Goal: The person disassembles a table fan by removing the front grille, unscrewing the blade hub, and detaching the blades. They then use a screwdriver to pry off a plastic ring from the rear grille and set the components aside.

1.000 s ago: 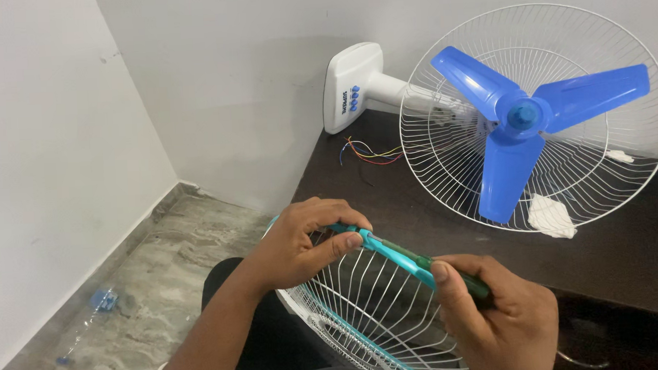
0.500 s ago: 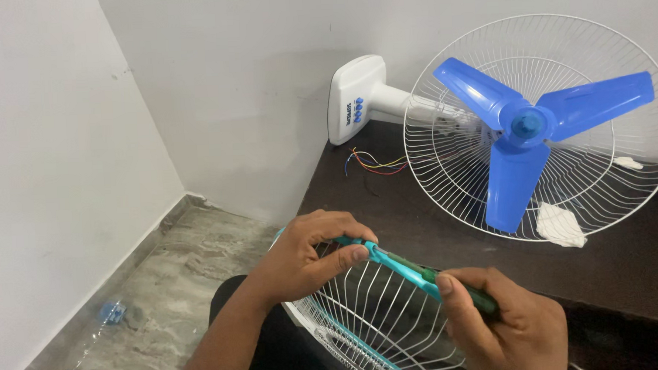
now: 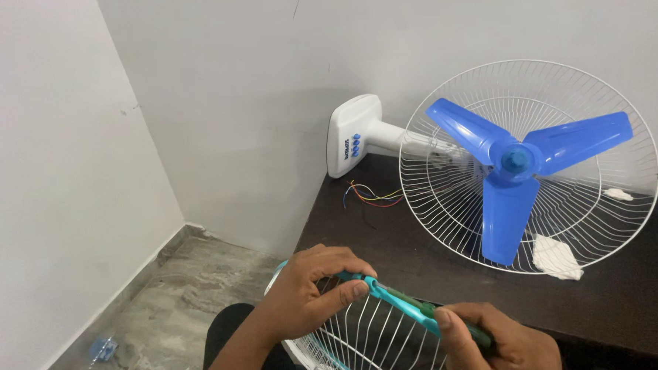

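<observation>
White walls meet a dark table (image 3: 435, 239) bearing a blue-bladed fan (image 3: 516, 162). Off its near edge, both hands clamp things — left hand (image 3: 308, 293) on the wire guard's (image 3: 373, 338) teal rim, right hand (image 3: 502, 344) on a green-handled screwdriver (image 3: 415, 301). Light, springy wire: hold the stiffer rim.

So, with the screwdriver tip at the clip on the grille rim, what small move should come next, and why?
Probably a slow turn of the green screwdriver by the right hand, while the left hand steadies the teal rim of the white wire grille. The tip seems to sit at the rim's clip beside the left thumb, though the screw itself is too small to see.
</observation>
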